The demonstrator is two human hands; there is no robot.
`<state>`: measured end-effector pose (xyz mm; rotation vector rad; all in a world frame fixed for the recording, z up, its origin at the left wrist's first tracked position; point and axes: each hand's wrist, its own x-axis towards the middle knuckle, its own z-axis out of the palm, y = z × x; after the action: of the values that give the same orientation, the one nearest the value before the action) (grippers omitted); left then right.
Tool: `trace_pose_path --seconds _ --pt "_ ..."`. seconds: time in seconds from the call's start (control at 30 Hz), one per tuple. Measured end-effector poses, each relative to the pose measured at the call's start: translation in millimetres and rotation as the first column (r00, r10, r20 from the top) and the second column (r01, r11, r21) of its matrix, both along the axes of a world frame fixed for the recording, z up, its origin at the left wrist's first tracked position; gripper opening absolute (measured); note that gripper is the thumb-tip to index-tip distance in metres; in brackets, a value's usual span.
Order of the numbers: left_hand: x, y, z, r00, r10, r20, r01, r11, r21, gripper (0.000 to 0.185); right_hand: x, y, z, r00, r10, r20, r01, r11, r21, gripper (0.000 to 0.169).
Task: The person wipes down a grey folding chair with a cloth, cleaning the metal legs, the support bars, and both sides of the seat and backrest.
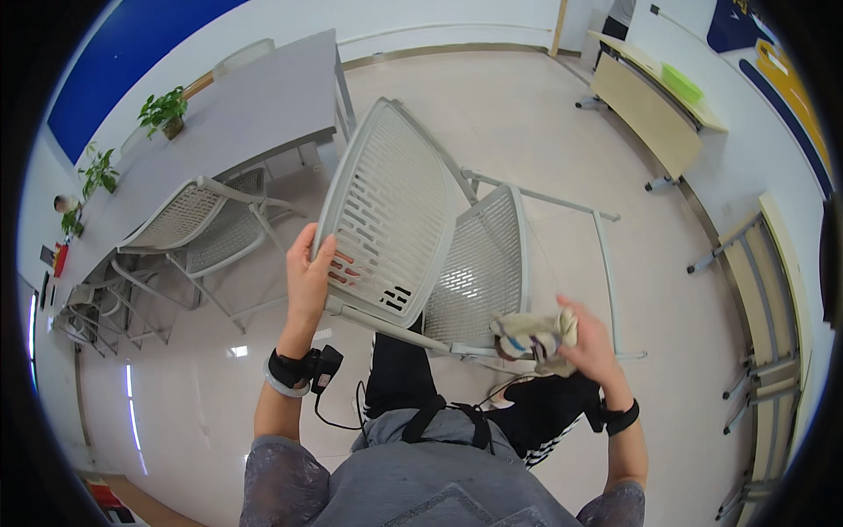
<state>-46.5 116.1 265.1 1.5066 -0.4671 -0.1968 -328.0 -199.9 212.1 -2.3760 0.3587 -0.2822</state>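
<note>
A pale grey folding chair (395, 197) with a perforated plastic back is tilted in front of me, its legs stretching to the right. My left hand (311, 277) grips the left edge of the backrest, with its fingers showing through the slots. In my right hand (586, 339) is a crumpled beige cloth with coloured patches (533, 336). The cloth lies against the chair's frame, beside the near end of the perforated seat (477, 263). Whether it touches the seat itself I cannot tell.
At the left stands a long grey table (263, 105) with potted plants (164, 112) and folding chairs (224, 230) beside it. A wheeled folding table (649, 112) bearing a green basin (681, 82) is at the upper right. Folded tables (767, 296) line the right wall. A person (618, 23) stands beyond.
</note>
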Motion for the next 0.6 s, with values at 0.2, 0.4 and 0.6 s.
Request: trace_pose_path --seconds 0.2,0.4,0.6 --pt "5 1 -11 0.999 0.012 0.045 -0.012 1.000 0.005 0.033 94 47 64 0.895 -0.115 0.432 -0.103 0.888 0.449 0.061" --pt "6 -4 -8 0.984 -0.164 0.064 0.170 0.979 -0.115 0.085 201 144 48 0.832 0.054 0.552 -0.179 0.968 0.175 0.061" --pt "11 12 -14 0.977 -0.202 -0.067 0.180 0.952 -0.246 0.096 185 176 -27 0.807 0.402 0.433 -0.358 0.915 -0.185 0.050"
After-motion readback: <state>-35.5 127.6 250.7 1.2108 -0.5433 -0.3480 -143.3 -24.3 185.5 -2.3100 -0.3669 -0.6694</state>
